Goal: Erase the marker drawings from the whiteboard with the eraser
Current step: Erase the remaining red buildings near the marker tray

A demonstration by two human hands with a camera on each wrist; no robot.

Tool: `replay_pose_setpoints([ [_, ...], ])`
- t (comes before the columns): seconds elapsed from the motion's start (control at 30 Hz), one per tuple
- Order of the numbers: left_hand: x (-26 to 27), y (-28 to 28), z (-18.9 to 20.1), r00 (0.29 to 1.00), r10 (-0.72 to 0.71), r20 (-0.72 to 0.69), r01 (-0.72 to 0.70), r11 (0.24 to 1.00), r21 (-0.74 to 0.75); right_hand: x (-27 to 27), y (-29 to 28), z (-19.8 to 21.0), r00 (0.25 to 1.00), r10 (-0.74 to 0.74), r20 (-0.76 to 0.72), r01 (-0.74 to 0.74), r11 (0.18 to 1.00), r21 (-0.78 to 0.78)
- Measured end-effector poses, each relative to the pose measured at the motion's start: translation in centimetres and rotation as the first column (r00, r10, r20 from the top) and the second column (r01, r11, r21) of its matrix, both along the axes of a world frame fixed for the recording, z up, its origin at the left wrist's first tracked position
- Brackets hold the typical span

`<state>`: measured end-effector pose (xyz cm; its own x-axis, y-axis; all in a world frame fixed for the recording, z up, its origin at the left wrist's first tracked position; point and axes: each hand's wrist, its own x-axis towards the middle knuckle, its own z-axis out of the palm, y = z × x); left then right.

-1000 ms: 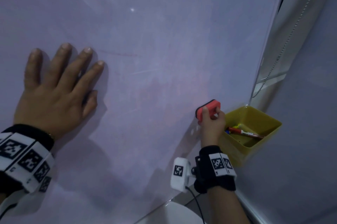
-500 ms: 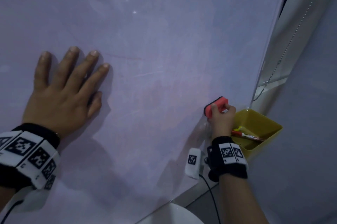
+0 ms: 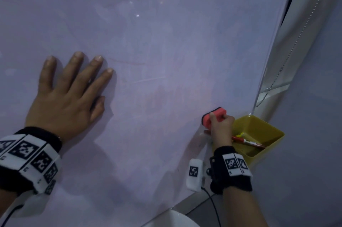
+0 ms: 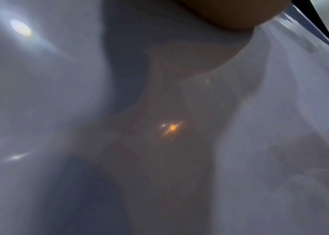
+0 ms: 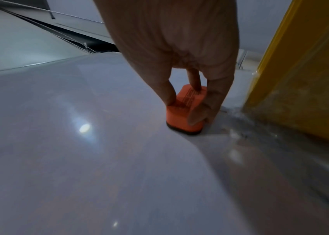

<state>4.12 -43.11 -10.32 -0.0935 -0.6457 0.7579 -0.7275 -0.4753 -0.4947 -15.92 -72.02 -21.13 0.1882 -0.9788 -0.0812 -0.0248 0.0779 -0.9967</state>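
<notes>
A large whiteboard [image 3: 166,42] fills the head view, with a faint red streak [image 3: 127,62] and pale smudges near its middle. My left hand [image 3: 72,86] lies flat on the board at the left, fingers spread and straight. My right hand [image 3: 220,125] grips a small orange eraser [image 3: 215,115] with a black felt base near the board's lower right corner. In the right wrist view the eraser [image 5: 185,111] sits felt-down on the whiteboard [image 5: 79,159], pinched between thumb and fingers. The left wrist view shows only the blurred whiteboard [image 4: 59,95] and a bit of palm.
A yellow bin [image 3: 266,134] hangs just right of the eraser, holding a red marker [image 3: 248,142]. In the right wrist view the yellow bin [image 5: 300,79] wall stands close beside my hand. A beaded cord [image 3: 296,42] hangs beyond the board's right edge.
My right hand has shifted the eraser slightly up and right along the board toward the yellow bin. The left hand stays flat on the board.
</notes>
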Motion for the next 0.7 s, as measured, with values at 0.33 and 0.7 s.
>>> replay_pose_setpoints([
  [0.33, -0.5, 0.0, 0.3, 0.993, 0.026, 0.113, -0.023, 0.999, -0.031, -1.0, -2.4, 0.9, 0.997, -0.038, 0.063, 0.026, 0.984, 0.174],
  [0.7, -0.2, -0.1, 0.1, 1.000, 0.015, 0.021, -0.014, 1.000, -0.015, 2.2, 6.5, -3.4, 0.999, 0.030, 0.020, -0.027, 0.992, -0.127],
])
